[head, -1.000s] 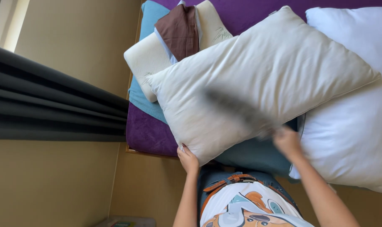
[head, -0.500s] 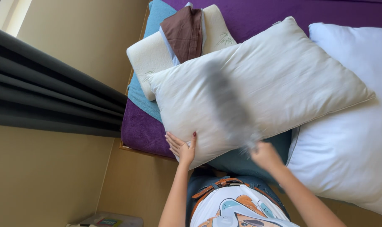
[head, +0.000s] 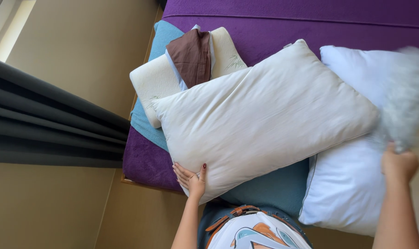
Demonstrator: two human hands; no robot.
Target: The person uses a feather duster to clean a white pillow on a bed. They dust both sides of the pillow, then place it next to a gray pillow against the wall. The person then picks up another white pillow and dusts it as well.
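A big cream pillow (head: 265, 120) lies flat and slanted on the purple bed (head: 292, 23), its right end resting on a white pillow (head: 352, 184). A fluffy grey duster (head: 405, 110) looks blurry, up by the right edge

— What is different now, compared with one second before?

— The right hand (head: 400, 164) went away from the cream pillow (head: 265, 117). Before, it was at the pillow's near edge, with a dark blurred streak over the cover. Now it is far to the right, closed around the handle of a fluffy grey duster (head: 405, 101), which stands blurred above the fist, over the white pillow (head: 343, 184).

— And the left hand (head: 191, 177)?

— It was only at the corner of the cream pillow. Now it lies flat on that corner, fingers spread.

— Did the pillow move?

— A little; its far corner sits lower against the white one.
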